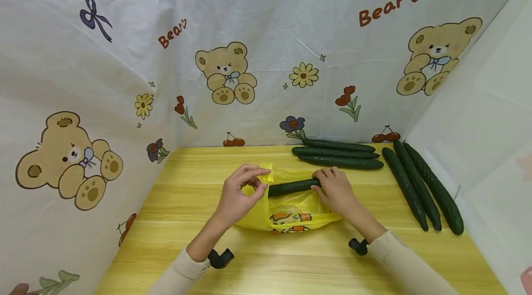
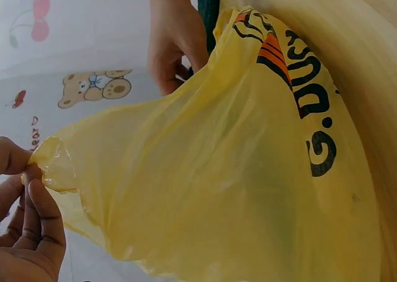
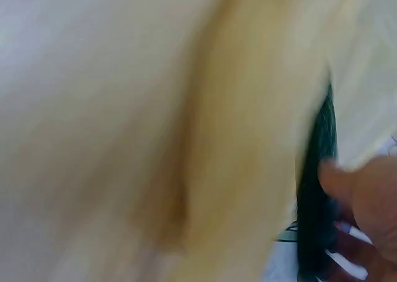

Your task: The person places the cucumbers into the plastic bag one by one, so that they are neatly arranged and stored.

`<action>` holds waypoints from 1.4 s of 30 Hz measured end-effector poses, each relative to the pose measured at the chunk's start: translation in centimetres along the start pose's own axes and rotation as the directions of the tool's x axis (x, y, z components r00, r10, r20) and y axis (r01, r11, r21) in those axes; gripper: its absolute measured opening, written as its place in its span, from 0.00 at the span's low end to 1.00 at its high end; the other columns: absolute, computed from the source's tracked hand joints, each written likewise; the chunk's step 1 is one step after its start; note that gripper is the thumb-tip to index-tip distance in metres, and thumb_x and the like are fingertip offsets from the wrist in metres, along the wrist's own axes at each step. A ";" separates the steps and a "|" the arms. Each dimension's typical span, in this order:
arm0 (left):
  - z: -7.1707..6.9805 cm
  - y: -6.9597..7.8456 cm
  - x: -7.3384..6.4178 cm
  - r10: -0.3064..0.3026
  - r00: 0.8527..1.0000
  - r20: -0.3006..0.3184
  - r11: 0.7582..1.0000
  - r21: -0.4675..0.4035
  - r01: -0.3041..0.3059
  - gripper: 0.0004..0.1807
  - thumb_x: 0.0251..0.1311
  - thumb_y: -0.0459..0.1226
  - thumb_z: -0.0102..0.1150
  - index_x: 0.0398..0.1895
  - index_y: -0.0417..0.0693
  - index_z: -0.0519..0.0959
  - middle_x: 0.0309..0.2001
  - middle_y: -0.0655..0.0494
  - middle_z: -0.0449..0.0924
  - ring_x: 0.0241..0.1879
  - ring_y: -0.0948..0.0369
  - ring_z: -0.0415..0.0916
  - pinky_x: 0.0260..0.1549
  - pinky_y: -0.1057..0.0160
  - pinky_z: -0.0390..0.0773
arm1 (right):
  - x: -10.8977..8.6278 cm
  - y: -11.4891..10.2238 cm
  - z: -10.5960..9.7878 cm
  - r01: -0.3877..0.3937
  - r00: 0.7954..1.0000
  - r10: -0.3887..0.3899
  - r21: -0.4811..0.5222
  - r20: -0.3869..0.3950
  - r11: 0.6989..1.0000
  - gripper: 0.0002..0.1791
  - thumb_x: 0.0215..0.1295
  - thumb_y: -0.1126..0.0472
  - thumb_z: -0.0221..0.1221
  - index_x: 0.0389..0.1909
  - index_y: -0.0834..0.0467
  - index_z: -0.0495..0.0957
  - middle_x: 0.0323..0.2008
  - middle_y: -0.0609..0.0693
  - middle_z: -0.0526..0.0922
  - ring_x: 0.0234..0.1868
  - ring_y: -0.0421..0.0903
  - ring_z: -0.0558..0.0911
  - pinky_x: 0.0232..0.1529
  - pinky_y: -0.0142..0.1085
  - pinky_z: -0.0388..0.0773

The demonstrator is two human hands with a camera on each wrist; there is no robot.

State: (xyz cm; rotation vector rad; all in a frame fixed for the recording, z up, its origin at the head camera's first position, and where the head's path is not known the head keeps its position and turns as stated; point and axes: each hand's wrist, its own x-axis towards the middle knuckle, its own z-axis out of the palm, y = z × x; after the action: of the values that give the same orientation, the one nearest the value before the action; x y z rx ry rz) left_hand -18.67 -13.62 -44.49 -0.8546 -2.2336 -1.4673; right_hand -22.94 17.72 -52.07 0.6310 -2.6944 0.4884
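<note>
In the head view a yellow plastic bag (image 1: 253,215) lies on the table with its mouth spread. My left hand (image 1: 237,193) pinches the bag's edge between thumb and fingers; the left wrist view shows the thin film (image 2: 186,170) stretched from those fingertips (image 2: 31,170). My right hand (image 1: 334,189) grips one end of a dark green cucumber (image 1: 291,187), which lies across the bag's opening, its left end reaching inside. In the right wrist view the cucumber (image 3: 319,170) shows beside my thumb, partly behind blurred yellow plastic. Printed orange and black marks cover the bag's near side.
Three cucumbers (image 1: 338,162) lie side by side at the back of the wooden table (image 1: 187,249). Another three cucumbers (image 1: 405,186) lie slanting at the right, near the white side wall (image 1: 490,156). A bear-patterned cloth (image 1: 266,22) hangs behind.
</note>
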 end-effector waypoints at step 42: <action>-1.0 -2.1 -1.5 -0.099 0.994 -0.053 0.994 0.032 0.100 0.18 0.68 0.35 0.74 0.59 0.57 0.88 0.55 0.54 0.83 0.38 0.65 0.82 0.37 0.67 0.85 | -13.3 15.3 -8.0 -0.545 0.833 0.550 -0.091 0.051 0.834 0.35 0.75 0.51 0.65 0.69 0.72 0.68 0.63 0.80 0.69 0.56 0.80 0.71 0.37 0.70 0.76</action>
State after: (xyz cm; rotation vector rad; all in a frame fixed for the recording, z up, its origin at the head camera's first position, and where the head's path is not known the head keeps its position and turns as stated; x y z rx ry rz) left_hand -18.88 -15.56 -46.41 -0.6963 -2.2862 -1.4729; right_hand -17.03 38.58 -54.00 -0.1743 -2.9307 0.5035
